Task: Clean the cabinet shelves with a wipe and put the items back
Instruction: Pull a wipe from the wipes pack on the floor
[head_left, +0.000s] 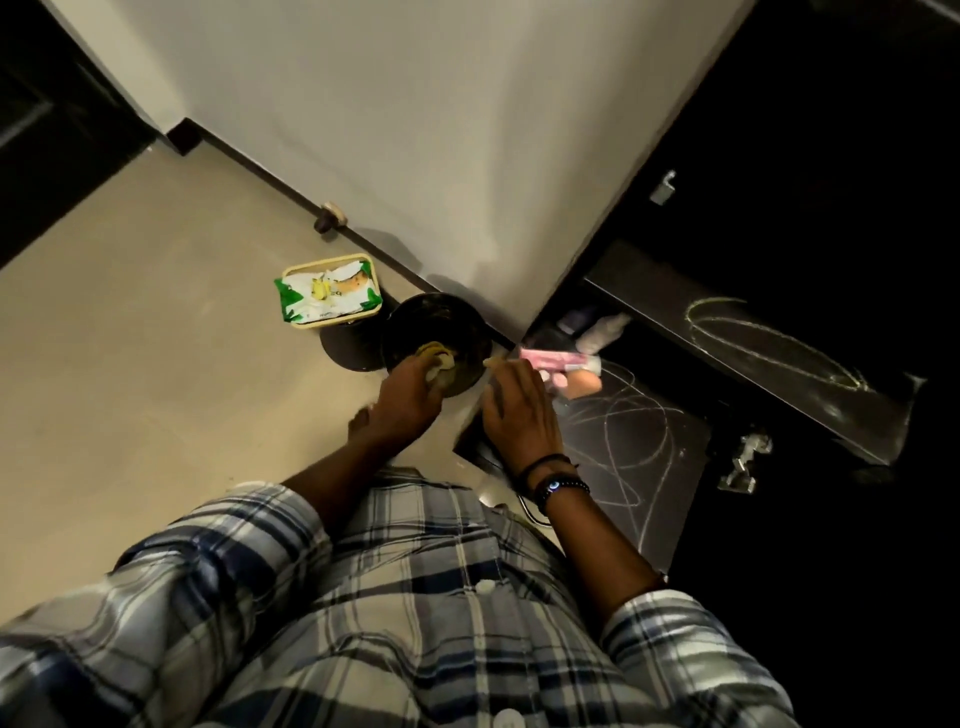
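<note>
My left hand (408, 397) reaches into a round black bin (457, 325) on the floor, its fingers closed on a crumpled pale wipe (440, 370). A yellowish scrap lies inside the bin just beyond it. My right hand (519, 410) hovers flat beside the bin, fingers extended, nothing visibly in it. Just past its fingertips, at the mouth of the dark cabinet, lie a pink tube (558, 360), a peach-coloured item (584, 385) and a white bottle (602, 330). A green and white wipe pack (324, 295) rests in a cream tray left of the bin.
The dark cabinet shelf (753, 338) and a lower dark panel (634, 447) both carry chalk scribbles. A white wall (415, 130) with a dark skirting runs behind the bin. A black lid (345, 351) lies by the bin. A door stopper (328, 217) sticks out of the skirting.
</note>
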